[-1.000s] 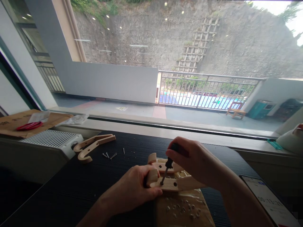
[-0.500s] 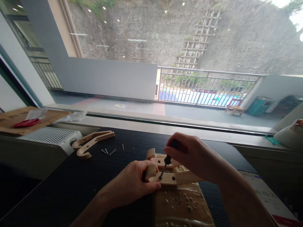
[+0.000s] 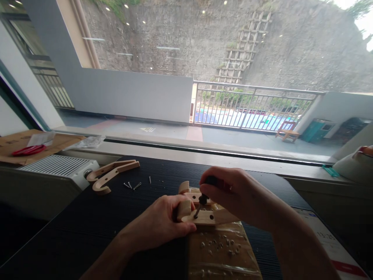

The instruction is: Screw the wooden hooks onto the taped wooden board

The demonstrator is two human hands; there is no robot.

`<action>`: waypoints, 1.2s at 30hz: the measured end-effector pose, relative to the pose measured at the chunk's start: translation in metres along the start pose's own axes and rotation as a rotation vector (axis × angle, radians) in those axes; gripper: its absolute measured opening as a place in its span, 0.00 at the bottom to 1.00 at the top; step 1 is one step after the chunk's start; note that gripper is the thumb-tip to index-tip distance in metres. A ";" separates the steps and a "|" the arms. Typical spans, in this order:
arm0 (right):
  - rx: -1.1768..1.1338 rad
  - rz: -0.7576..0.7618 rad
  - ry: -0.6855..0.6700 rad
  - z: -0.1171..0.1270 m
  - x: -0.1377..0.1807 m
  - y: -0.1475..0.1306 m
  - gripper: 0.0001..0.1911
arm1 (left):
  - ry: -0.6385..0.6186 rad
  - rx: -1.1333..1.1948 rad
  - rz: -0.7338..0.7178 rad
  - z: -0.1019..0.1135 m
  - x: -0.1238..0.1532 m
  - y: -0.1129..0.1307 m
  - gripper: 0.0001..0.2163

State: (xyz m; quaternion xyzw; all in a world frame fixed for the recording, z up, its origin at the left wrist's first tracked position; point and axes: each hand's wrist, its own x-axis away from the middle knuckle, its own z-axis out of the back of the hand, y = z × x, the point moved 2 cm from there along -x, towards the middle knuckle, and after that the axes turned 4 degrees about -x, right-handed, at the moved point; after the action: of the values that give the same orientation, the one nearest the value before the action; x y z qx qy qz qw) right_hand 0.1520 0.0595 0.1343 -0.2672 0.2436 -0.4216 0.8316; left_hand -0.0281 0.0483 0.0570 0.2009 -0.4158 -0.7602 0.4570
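My right hand point(image 3: 224, 190) is closed around the dark handle of a screwdriver point(image 3: 203, 199). Its tip meets a hole near the curled end of a pale wooden hook point(image 3: 204, 217). With fingers and thumb, my left hand point(image 3: 167, 217) grips that hook's curled end and presses it on a tape-wrapped wooden board point(image 3: 224, 252). Just behind lies a second wooden hook point(image 3: 194, 197), partly covered by my hands. Whether a screw sits under the tip is too small to tell. The board's near part is dotted with several small holes.
Two more wooden hooks point(image 3: 116, 171) lie at the black table's far left, beside several loose screws point(image 3: 134, 186). A radiator point(image 3: 61, 167) stands left, near red scissors point(image 3: 29, 149) on brown paper. A device with a lit screen point(image 3: 323, 237) lies right. The window ledge point(image 3: 204, 157) borders the back.
My right hand and the screwdriver handle have tilted slightly, while the tip stays at the same hole. The whole view has shifted a little; my left hand keeps its grip.
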 end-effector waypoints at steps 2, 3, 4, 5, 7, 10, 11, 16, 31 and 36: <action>0.000 -0.017 0.023 -0.001 -0.004 0.007 0.12 | 0.015 -0.003 0.005 0.000 -0.001 -0.001 0.09; 0.008 -0.030 0.044 -0.001 -0.007 0.010 0.13 | 0.022 -0.009 0.009 -0.001 -0.001 -0.001 0.10; 0.020 -0.045 0.068 -0.002 -0.009 0.013 0.15 | 0.028 -0.017 0.013 -0.001 -0.001 -0.002 0.10; 0.034 -0.057 0.095 -0.003 -0.012 0.016 0.16 | 0.034 -0.025 0.016 -0.001 -0.001 -0.002 0.10; 0.055 -0.065 0.140 -0.006 -0.015 0.017 0.17 | 0.037 -0.037 0.014 -0.001 -0.001 -0.002 0.10; 0.055 -0.029 0.154 -0.008 -0.014 0.011 0.15 | 0.031 -0.032 -0.006 -0.001 -0.001 -0.001 0.09; 0.046 -0.013 0.144 -0.007 -0.012 0.007 0.12 | 0.027 -0.028 -0.013 -0.001 -0.001 0.000 0.08; 0.002 0.005 0.043 -0.002 -0.004 0.000 0.08 | 0.023 -0.033 -0.012 0.000 0.000 0.000 0.08; 0.094 0.045 -0.038 -0.006 0.003 -0.017 0.12 | 0.014 -0.030 -0.007 0.001 0.000 0.002 0.07; 0.113 -0.037 0.070 -0.009 -0.010 0.000 0.16 | 0.044 -0.063 0.007 0.001 0.000 0.002 0.08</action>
State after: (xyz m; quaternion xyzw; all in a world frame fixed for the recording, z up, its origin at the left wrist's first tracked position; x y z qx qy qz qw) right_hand 0.1409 0.0657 0.1289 -0.2097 0.2433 -0.4590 0.8284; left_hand -0.0279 0.0486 0.0590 0.2015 -0.3821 -0.7668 0.4748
